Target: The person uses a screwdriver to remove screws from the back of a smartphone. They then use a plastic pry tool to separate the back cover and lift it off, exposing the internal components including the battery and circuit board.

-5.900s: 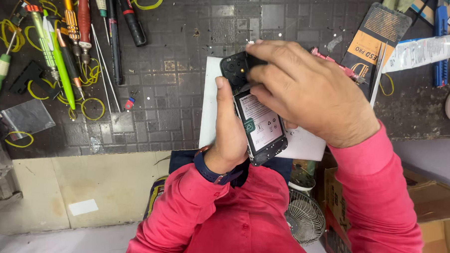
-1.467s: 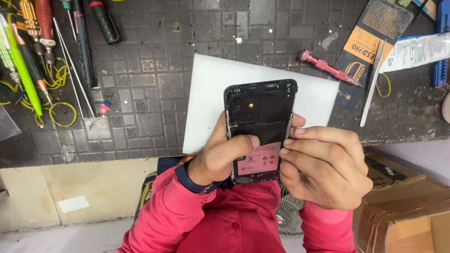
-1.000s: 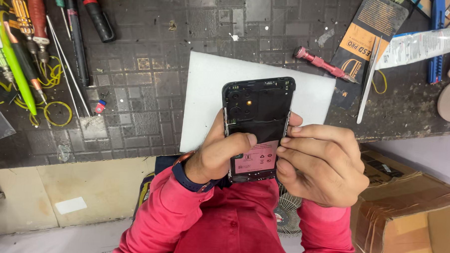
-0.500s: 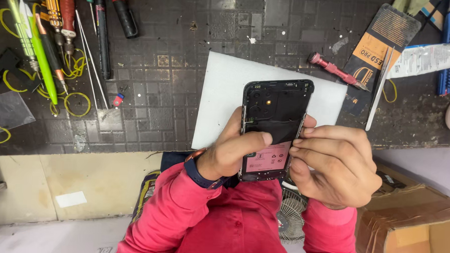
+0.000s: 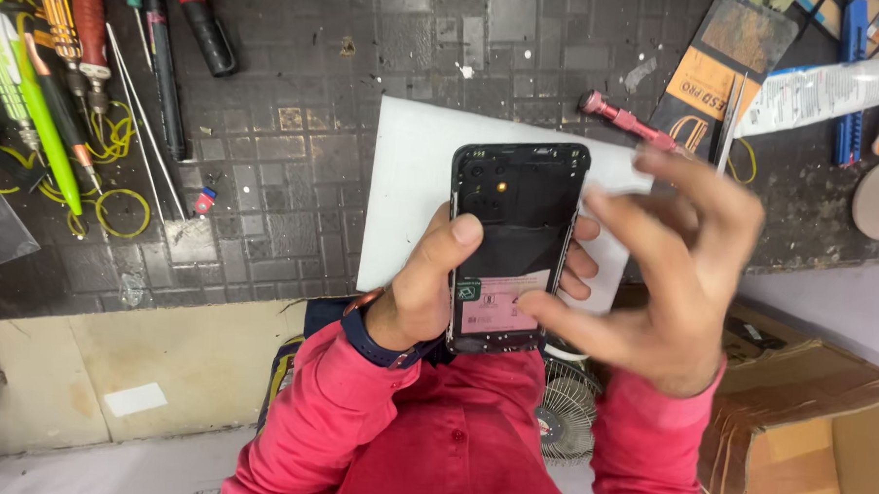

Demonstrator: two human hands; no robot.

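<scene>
My left hand grips an opened black phone by its lower left edge, thumb on the inner face, fingers wrapped behind. The phone shows its dark inside with a pink label near the bottom. My right hand hovers just right of the phone, blurred, fingers spread; its index fingertip touches the pink label area and it holds nothing. A white sheet lies on the dark bench mat under the phone.
Screwdrivers and a green tool lie at the upper left with yellow rubber bands. A pink screwdriver, tweezers, an orange-black pouch and a white tube sit at the upper right. A cardboard box and small fan stand below.
My right hand has let go of the phone's lower right edge and lifted away with fingers spread. The phone stays in my left hand.
</scene>
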